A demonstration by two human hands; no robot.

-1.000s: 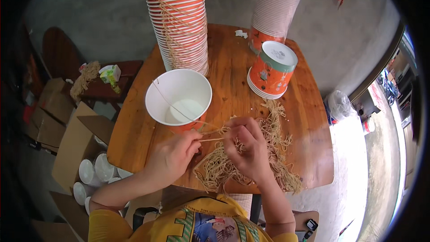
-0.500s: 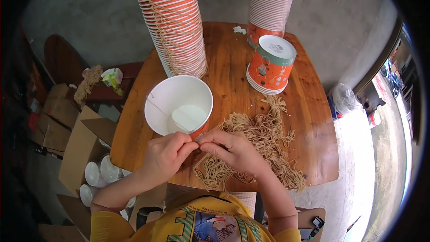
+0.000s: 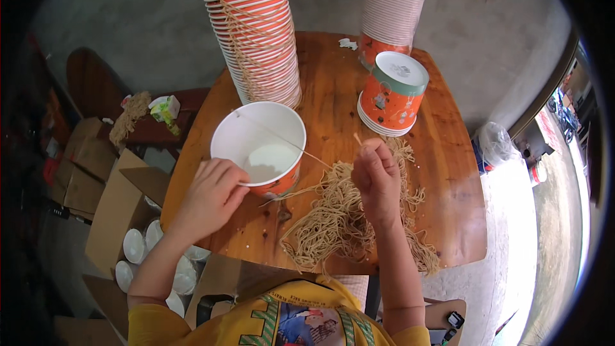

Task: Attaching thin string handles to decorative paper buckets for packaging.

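On the table's near side stands an open orange paper bucket point(image 3: 282, 186) with a white inside. My left hand point(image 3: 214, 198) pinches its near rim, thumb outside. A thin tan cord point(image 3: 282, 138) starts at the bucket's far rim and stretches across the opening toward the right. To the right of the bucket, my right hand point(image 3: 377, 179) is raised with closed fingers; a short tan end like cord pokes out above them. Whether it belongs to the stretched cord is not clear. Below that hand lies a tangled heap of tan cords point(image 3: 333, 224).
Behind the bucket rises a tall stack of orange buckets point(image 3: 256, 45) with cords hanging down its side. Upside-down buckets point(image 3: 392, 99) and a plastic-wrapped stack point(image 3: 396, 6) stand far right on the wooden table point(image 3: 448, 198). An open carton point(image 3: 115, 218) with white-ended containers is at lower left.
My hands have parted from their pinch at the near rim. The right one has moved up and right; the left has shifted left onto the rim. The cord now stretches right across the opening.
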